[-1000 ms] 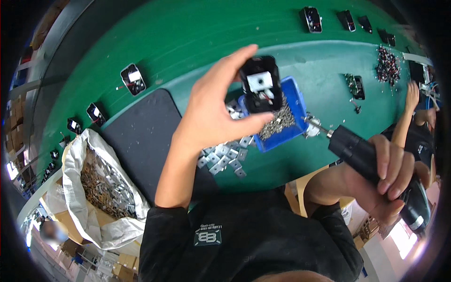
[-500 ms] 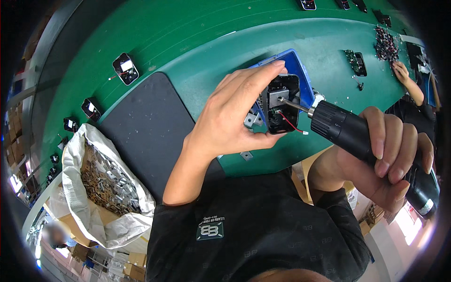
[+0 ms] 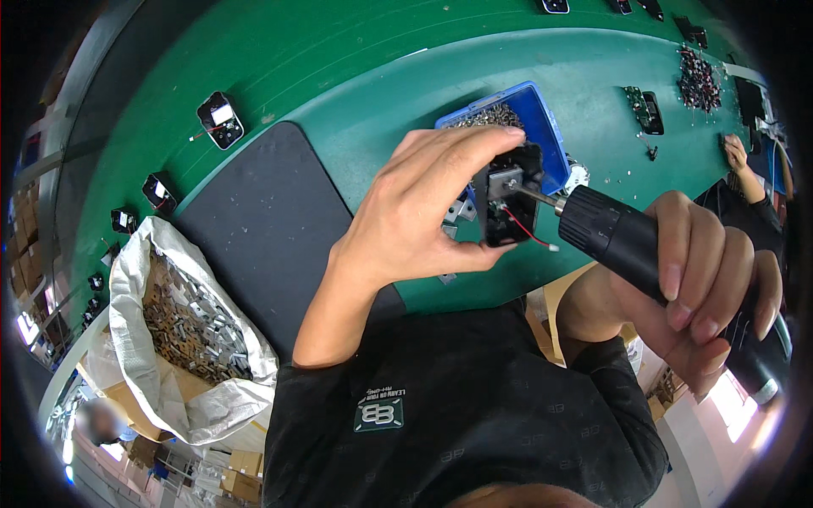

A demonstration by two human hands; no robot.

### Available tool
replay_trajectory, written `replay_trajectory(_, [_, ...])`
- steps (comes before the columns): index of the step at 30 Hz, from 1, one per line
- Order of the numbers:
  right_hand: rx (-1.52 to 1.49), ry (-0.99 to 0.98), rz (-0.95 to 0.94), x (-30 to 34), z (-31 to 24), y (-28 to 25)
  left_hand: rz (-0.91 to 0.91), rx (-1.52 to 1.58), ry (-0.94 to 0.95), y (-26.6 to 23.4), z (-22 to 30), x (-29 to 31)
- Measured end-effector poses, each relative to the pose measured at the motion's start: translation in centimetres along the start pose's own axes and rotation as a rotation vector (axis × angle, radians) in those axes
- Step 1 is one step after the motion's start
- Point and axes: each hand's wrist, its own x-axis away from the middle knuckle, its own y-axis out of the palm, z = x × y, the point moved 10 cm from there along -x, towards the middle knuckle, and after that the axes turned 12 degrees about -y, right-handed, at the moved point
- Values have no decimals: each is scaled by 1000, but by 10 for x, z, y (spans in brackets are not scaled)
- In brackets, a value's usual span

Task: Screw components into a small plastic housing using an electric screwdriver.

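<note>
My left hand [image 3: 415,203] grips a small black plastic housing [image 3: 508,227] by its edges, thumb below and fingers above. Inside the housing sits a square grey metal plate [image 3: 503,181], and a red-and-black wire [image 3: 529,230] with a white plug hangs out. In my right hand [image 3: 699,279] is a black electric screwdriver [image 3: 611,229], pointed left. Its bit [image 3: 535,196] reaches to the metal plate; whether the tip touches a screw is too small to tell. Behind the housing stands a blue bin [image 3: 542,127] holding many small screws [image 3: 498,116]. Metal plates lie partly hidden beneath my left hand.
A black mat [image 3: 262,220] lies on the green table left of my arm. Beside it stands a white sack [image 3: 135,313] full of small metal parts. Several housings, such as one with a wire [image 3: 220,121], line the far side. A co-worker's hand [image 3: 734,152] is at right, near a pile of small parts [image 3: 699,80].
The housing has tilted in my left hand, and more of the screws in the blue bin show. The screwdriver has shifted slightly. The co-worker's hand has drawn away from the pile.
</note>
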Motion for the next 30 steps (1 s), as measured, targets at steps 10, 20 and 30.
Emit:
replay_trajectory(10, [-21,149,-344,-12,17,19,-39,104,16,8,0,0])
replay_trajectory(20, [-106,240,-395,-18,11,29,-201,-193,-58,4,-4,-8])
replay_trajectory(30, [-8,-198,-24,-21,-66,-29,214,-624,-351,-123,-131,-31])
